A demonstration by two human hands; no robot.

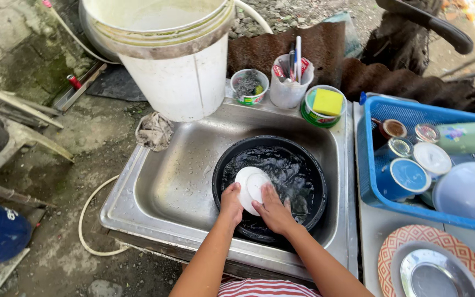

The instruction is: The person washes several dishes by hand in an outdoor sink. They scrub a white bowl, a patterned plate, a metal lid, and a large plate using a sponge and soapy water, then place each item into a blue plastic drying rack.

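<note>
A black round basin (314, 181) full of water sits in a steel sink (171, 181). A small white bowl (250, 184) lies upside down in the water near the basin's front left. My left hand (230, 202) grips the bowl's left rim. My right hand (272, 209) rests on the bowl's right side, fingers spread over its base. Both forearms reach in from the bottom edge.
A big white bucket (180, 71) of water stands behind the sink. Beside it are a cup of scrubbers (248, 86), a cup of brushes (289, 82) and a tub with a yellow sponge (325, 103). At right, a blue basket (369, 165) holds cups; a patterned plate (413, 242) lies below.
</note>
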